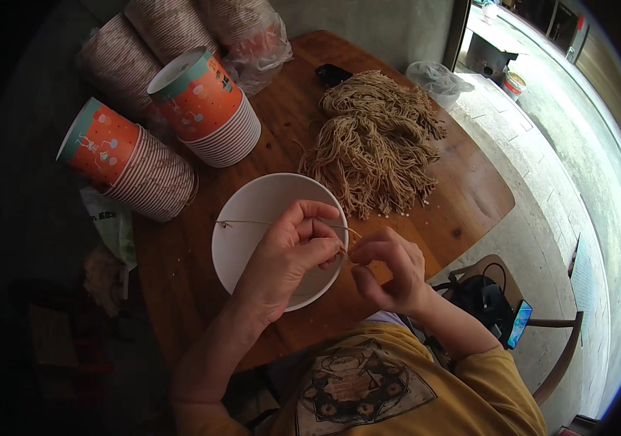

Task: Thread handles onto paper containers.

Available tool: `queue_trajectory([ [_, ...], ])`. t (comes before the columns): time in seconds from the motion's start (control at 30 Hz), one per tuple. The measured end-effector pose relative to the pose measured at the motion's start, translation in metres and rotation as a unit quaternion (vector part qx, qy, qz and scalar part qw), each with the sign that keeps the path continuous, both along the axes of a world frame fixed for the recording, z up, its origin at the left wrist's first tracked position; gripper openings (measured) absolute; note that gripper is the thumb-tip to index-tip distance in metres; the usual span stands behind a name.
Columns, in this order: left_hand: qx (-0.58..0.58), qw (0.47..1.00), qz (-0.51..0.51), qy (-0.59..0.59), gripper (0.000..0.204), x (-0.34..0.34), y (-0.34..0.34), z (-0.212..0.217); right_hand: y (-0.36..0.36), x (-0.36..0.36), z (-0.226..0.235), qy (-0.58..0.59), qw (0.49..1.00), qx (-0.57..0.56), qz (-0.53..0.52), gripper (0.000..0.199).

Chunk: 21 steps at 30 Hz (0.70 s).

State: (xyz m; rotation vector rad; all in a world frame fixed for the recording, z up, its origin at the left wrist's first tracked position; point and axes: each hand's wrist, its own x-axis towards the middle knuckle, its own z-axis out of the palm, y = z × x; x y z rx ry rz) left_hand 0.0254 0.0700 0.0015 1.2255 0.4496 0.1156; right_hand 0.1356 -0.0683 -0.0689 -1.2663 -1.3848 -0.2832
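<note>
A thin tan cord [252, 222] stretches across the mouth of a white paper tub [232, 251], with a small knot near the tub's left rim. Above the tub's right side, my left hand [302, 243] is closed, thumb and fingers pinching the cord. My right hand [392, 267] is just right of the rim, its thumb and forefinger curled together at the cord's end close to the left fingertips. The exact grip between the fingertips is partly hidden. Beyond the hands lies a big heap of tan cords [379, 138].
Stacks of orange and green paper tubs [209, 109] stand at the left of the wooden table [470, 211], with plastic-wrapped stacks [245, 36] behind. A clear plastic bag [437, 80] is at the far right edge. A chair [561, 356] holds a black bag [481, 298] and a phone [519, 325].
</note>
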Motion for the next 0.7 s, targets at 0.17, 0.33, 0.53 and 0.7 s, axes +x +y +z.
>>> queue_trajectory([
  [0.17,0.031,1.0,-0.003,-0.004,0.029,0.0,-0.004,0.002,0.0,-0.003,0.008,0.033,0.997,-0.067,-0.033,0.025],
  [0.33,0.044,0.999,-0.007,0.001,0.028,0.001,-0.003,-0.001,-0.006,-0.004,0.013,0.249,0.954,-0.158,0.056,0.016],
  [0.53,0.043,0.999,-0.006,0.01,0.027,0.001,-0.003,-0.001,-0.008,0.004,0.017,0.543,0.792,-0.167,0.225,0.013],
  [0.7,0.038,0.999,-0.005,0.009,0.027,0.001,-0.001,-0.003,-0.009,0.0,0.015,0.478,0.837,-0.148,0.22,0.01],
])
